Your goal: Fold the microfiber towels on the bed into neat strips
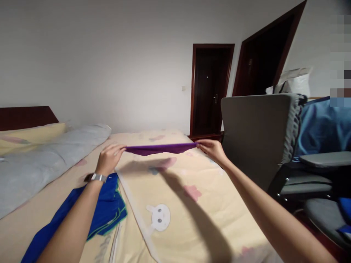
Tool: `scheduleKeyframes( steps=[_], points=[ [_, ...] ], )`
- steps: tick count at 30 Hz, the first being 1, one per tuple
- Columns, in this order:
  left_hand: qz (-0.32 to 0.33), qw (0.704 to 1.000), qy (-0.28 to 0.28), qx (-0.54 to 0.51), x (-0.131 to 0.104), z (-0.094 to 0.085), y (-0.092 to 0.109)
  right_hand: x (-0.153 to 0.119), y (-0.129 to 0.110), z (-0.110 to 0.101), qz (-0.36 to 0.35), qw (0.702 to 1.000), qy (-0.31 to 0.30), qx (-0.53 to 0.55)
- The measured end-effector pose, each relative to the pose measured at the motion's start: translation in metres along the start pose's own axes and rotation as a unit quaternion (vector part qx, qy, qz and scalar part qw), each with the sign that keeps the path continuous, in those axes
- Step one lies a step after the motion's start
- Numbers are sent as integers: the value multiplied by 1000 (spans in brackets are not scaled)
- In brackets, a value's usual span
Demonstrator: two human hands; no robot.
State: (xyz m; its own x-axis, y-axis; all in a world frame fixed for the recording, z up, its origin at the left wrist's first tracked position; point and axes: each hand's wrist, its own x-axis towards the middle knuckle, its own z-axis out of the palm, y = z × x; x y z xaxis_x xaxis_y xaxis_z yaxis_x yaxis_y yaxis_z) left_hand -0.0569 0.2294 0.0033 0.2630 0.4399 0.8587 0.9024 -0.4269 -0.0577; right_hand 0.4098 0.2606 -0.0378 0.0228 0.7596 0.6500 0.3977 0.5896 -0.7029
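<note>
A purple piece of cloth (161,149) is stretched in the air above the bed, its upper edge nearly straight and its lower edge sagging. My left hand (111,157) pinches its left end; a watch with a metal band (98,178) is on that wrist. At the other end, my right hand (212,149) has the cloth pinched between thumb and fingers. Blue fabric with green edging (108,208) lies on the bed under my left forearm, which hides part of it. How the purple cloth is shaped in full cannot be seen.
The bed's yellow sheet (175,237) carries a rabbit print and flowers. A grey quilt (55,157) and a yellow pillow (52,132) lie at left. To the right stand a grey upright panel (255,135) and a chair armrest (326,159). Dark doors (210,91) are beyond.
</note>
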Motion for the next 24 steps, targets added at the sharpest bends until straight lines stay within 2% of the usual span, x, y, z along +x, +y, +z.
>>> scheduleKeyframes(
  steps=[2, 5, 7, 9, 12, 16, 20, 24],
  points=[
    [34, 997, -70, 9, -56, 9, 11, -52, 21, 9, 11, 999, -37, -16],
    [63, 976, -207, 2, -150, 19, 39, -139, 54, 22, 60, 985, -153, -43],
    [75, 967, -245, -14, -200, 19, 62, -187, 65, 23, 75, 971, -207, -89],
    [68, 963, -262, -23, -234, 9, 83, -219, 65, 15, 75, 959, -243, -126],
    [38, 958, -283, -35, -260, -14, 103, -244, 49, -4, 73, 949, -261, -162],
    [21, 957, -283, -69, -282, -39, 114, -268, 33, -22, 91, 938, -288, -168],
    [-22, 958, -263, -109, -300, -43, 120, -293, 34, -25, 101, 941, -294, -133],
    [-99, 935, -285, -185, -299, -35, 122, -297, 34, -21, 97, 958, -257, -84]
  ],
)
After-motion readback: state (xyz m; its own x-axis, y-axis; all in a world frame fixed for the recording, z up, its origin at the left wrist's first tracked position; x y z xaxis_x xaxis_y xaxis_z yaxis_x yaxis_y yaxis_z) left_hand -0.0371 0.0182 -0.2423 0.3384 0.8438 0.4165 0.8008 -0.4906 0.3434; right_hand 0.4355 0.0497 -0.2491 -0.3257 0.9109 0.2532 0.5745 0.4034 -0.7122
